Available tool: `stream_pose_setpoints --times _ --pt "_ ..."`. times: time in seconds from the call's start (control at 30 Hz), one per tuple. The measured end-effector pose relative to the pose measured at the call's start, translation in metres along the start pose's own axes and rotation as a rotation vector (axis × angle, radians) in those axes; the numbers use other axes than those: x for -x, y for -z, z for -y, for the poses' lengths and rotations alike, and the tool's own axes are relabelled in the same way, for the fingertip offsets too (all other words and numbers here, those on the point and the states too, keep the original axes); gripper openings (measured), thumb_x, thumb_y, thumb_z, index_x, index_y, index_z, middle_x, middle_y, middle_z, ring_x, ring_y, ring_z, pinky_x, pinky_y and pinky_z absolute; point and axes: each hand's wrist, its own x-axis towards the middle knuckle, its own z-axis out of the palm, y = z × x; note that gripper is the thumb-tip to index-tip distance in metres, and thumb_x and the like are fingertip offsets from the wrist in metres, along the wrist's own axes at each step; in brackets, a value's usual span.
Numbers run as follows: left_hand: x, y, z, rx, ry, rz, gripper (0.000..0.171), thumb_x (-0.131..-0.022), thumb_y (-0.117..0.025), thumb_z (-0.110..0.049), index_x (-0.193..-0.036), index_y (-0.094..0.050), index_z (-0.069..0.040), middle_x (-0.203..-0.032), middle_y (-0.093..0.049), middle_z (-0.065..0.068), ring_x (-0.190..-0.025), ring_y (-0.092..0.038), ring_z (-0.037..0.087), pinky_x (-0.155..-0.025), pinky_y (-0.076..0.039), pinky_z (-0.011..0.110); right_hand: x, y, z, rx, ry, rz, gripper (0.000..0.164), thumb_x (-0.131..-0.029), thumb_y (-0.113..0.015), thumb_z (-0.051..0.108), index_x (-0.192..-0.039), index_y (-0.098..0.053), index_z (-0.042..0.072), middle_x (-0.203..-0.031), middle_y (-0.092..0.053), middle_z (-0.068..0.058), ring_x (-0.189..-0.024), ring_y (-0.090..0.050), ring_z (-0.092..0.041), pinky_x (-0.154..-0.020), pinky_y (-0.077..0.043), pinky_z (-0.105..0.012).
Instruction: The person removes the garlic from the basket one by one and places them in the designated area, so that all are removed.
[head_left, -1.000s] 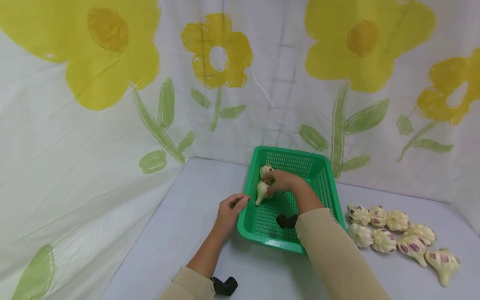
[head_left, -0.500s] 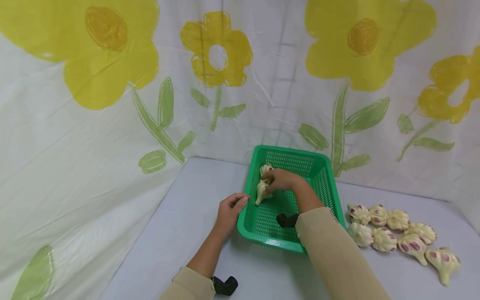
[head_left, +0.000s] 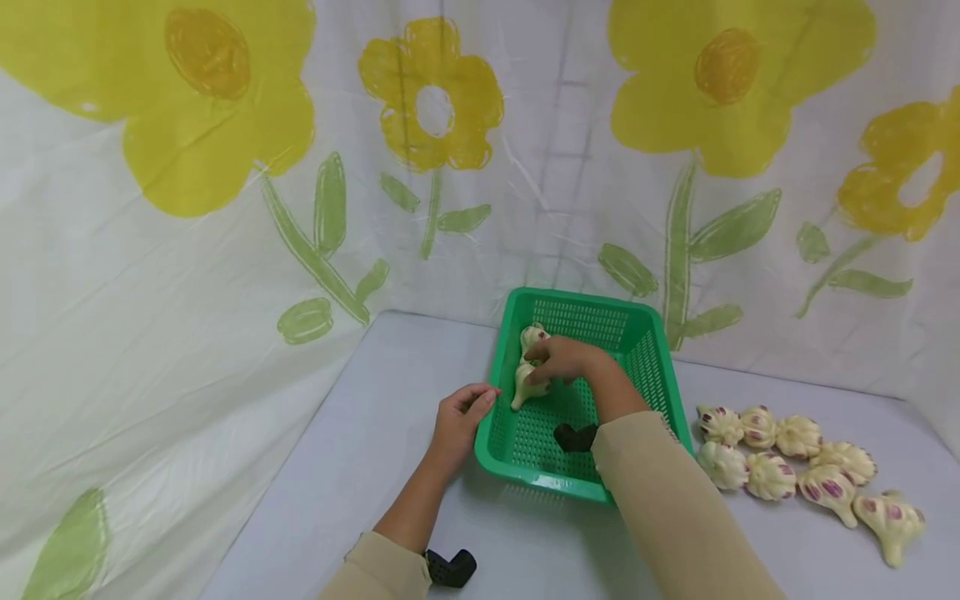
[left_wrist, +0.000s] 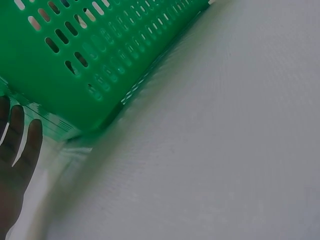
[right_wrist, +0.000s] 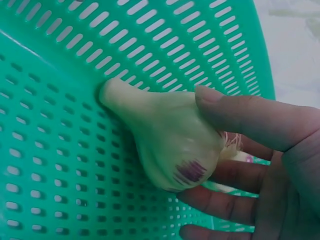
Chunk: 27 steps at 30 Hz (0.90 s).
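Note:
Inside a green slotted plastic basket (head_left: 546, 482), my right hand (head_left: 572, 360) holds a garlic bulb (head_left: 529, 387) low by the left wall. The right wrist view shows the thumb on top of this pale bulb (right_wrist: 175, 127) and fingers beneath, near its root tuft. Its stem touches the basket and purple streaks mark its side. A second garlic bulb (head_left: 532, 336) lies just beyond, partly behind my hand. At the basket's left rim, my left hand (head_left: 459, 421) grips the edge between thumb and forefinger. Its other fingers (left_wrist: 31, 142) extend outside the wall.
Several garlic bulbs (head_left: 772, 477) with purple patches stand in two rows on the white table (head_left: 360, 467), right of the basket. A white curtain (head_left: 517, 208) with yellow flowers hangs behind and at the left. Black wrist mounts (head_left: 450, 569) stick out beside both sleeves.
The hands, basket and bulbs keep nearly the same places. The right fingers shift slightly on the near bulb, and the head view tilts a little.

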Motion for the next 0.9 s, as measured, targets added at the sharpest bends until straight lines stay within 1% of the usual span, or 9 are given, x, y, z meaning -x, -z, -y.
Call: stream_pose_setpoints --times 0.13,0.27,0.4,0.5,0.63,0.77,0.9 --pt "-0.0004 -0.0005 0.0005 0.004 -0.01 0.005 0.021 -0.098 -0.059 -0.012 -0.107 -0.07 0.004 -0.11 -0.067 0.027 -0.096 -0.061 0.007 -0.084 -0.049 0.023 -0.0021 -0.0024 -0.0045 -0.019 -0.043 0.034 0.063 -0.089 -0.072 0.035 -0.141 -0.052 0.006 -0.141 -0.05 -0.017 -0.12 -0.056 -0.033 -0.085 -0.055 -0.047" --pt "-0.0002 -0.0008 0.0002 -0.011 -0.019 0.002 0.021 -0.098 -0.058 -0.012 -0.106 -0.07 0.003 -0.109 -0.068 0.025 -0.095 -0.061 0.007 -0.084 -0.049 0.023 -0.0032 -0.006 -0.0077 -0.073 -0.092 0.07 0.067 -0.088 -0.073 0.035 -0.143 -0.048 0.005 -0.141 -0.048 -0.015 -0.122 -0.054 -0.034 -0.091 -0.053 -0.05" --pt "0.0002 -0.0008 -0.0008 -0.01 -0.017 -0.011 0.02 -0.098 -0.059 -0.013 -0.105 -0.071 0.002 -0.108 -0.069 0.023 -0.097 -0.061 0.007 -0.084 -0.049 0.023 -0.0037 -0.0078 -0.0086 -0.095 -0.117 0.086 0.074 -0.087 -0.073 0.037 -0.147 -0.043 0.005 -0.143 -0.046 -0.015 -0.124 -0.053 -0.035 -0.092 -0.052 -0.052" --pt "0.0 -0.0011 -0.0019 0.006 -0.013 -0.023 0.02 -0.098 -0.06 -0.012 -0.105 -0.071 0.003 -0.108 -0.069 0.024 -0.098 -0.061 0.008 -0.085 -0.049 0.023 -0.0036 -0.0069 -0.0081 -0.086 -0.111 0.077 0.075 -0.087 -0.073 0.037 -0.148 -0.041 0.008 -0.146 -0.042 -0.015 -0.125 -0.052 -0.036 -0.09 -0.053 -0.052" --pt "-0.0005 -0.0018 -0.0029 0.013 -0.009 -0.029 0.02 -0.097 -0.06 -0.012 -0.105 -0.07 0.004 -0.109 -0.068 0.024 -0.098 -0.06 0.009 -0.085 -0.049 0.023 -0.0015 -0.0031 -0.0062 -0.055 -0.074 0.062 0.073 -0.087 -0.072 0.035 -0.147 -0.04 0.011 -0.148 -0.038 -0.017 -0.125 -0.051 -0.037 -0.086 -0.054 -0.051" --pt "0.0 -0.0026 -0.0037 0.007 0.001 -0.03 0.021 -0.098 -0.06 -0.012 -0.106 -0.07 0.004 -0.109 -0.068 0.024 -0.098 -0.06 0.008 -0.085 -0.048 0.024 0.0012 -0.0003 -0.0037 -0.003 -0.031 0.042 0.069 -0.086 -0.073 0.036 -0.143 -0.044 0.012 -0.145 -0.04 -0.017 -0.12 -0.053 -0.034 -0.085 -0.054 -0.05" --pt "0.0007 -0.0033 -0.0026 -0.001 0.009 -0.031 0.021 -0.098 -0.059 -0.012 -0.106 -0.07 0.004 -0.109 -0.068 0.023 -0.098 -0.06 0.008 -0.085 -0.048 0.024 0.0046 0.0008 -0.0013 -0.013 -0.007 0.012 0.065 -0.085 -0.075 0.033 -0.14 -0.047 0.013 -0.14 -0.046 -0.016 -0.113 -0.056 -0.03 -0.084 -0.054 -0.05"
